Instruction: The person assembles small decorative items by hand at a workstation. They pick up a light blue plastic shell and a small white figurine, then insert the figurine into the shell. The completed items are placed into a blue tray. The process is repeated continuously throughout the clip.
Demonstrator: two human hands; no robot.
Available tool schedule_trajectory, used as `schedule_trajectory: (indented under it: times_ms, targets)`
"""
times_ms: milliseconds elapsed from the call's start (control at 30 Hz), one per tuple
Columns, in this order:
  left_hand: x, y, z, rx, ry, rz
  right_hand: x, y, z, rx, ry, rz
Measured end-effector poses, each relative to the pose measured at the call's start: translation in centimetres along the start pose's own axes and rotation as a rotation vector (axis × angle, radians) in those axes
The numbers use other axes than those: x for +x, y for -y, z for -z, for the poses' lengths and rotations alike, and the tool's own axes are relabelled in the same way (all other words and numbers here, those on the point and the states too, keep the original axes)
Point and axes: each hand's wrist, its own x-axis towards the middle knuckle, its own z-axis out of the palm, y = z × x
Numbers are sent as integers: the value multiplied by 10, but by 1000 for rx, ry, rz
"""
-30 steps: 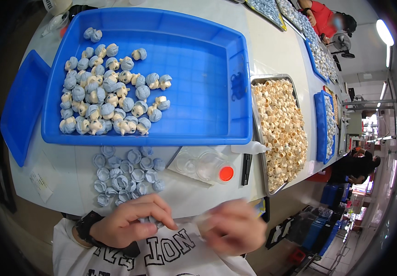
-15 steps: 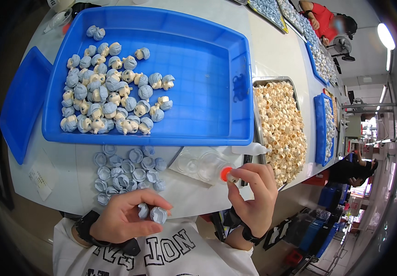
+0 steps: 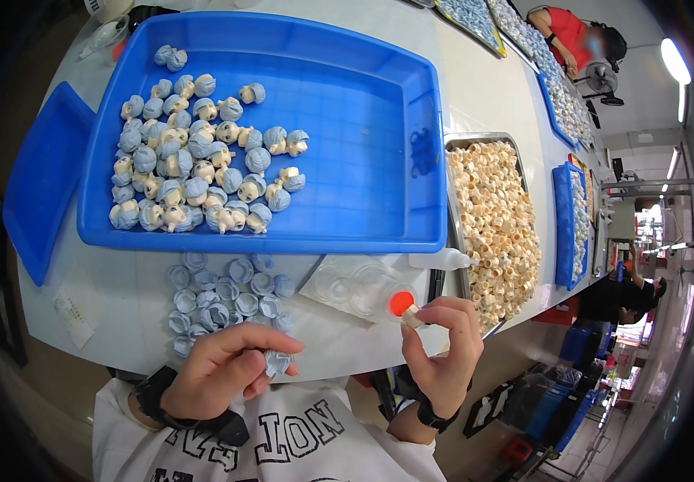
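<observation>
My left hand (image 3: 220, 371) is closed around a light blue doll hair piece (image 3: 278, 364), a hollow shell held at the fingertips near the table's front edge. A second shell may be hidden in that hand; I cannot tell. Between thumb and fingers, my right hand (image 3: 453, 347) pinches a small cream doll face piece (image 3: 412, 316). It is right beside a round red-orange dish (image 3: 401, 302) on a clear plastic tray (image 3: 343, 283). Several loose blue hair pieces (image 3: 245, 304) lie on the table beyond my left hand.
A large blue bin (image 3: 347, 185) holds several assembled doll heads (image 3: 178, 164). To its right is a metal tray (image 3: 454, 145) heaped with cream face pieces (image 3: 491, 217). A white squeeze bottle (image 3: 439, 259) lies between them and me. A person in red (image 3: 565, 32) sits far right.
My left hand has turned its fingers over the hair pieces; two showed before, one shows now. The face piece in my right hand has shifted slightly right and down, uncovering more of the red-orange dish.
</observation>
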Motion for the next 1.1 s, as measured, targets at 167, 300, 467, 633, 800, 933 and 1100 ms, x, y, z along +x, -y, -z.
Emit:
schedule_trajectory:
  times_ms: [167, 300, 467, 633, 800, 933, 1100]
  targets:
    - [7, -9, -13, 177, -76, -63, -6, 12, -2, 111, -127, -1]
    - [9, -12, -17, 238, -67, -70, -7, 33, -11, 575, 54, 158]
    - [9, -9, -15, 203, -62, -87, -9, 50, -27, 554, 107, 130]
    - [7, -9, -15, 193, -83, -71, -7, 56, -40, 428, 94, 139]
    - [8, -4, -11, 196, -103, -77, -10, 54, -42, 328, 109, 183]
    - [5, -13, -16, 12, -122, 58, -7, 60, -39, 169, 89, 254]
    - [7, -8, -12, 55, -52, 110, -13, 57, -58, 102, -71, 316]
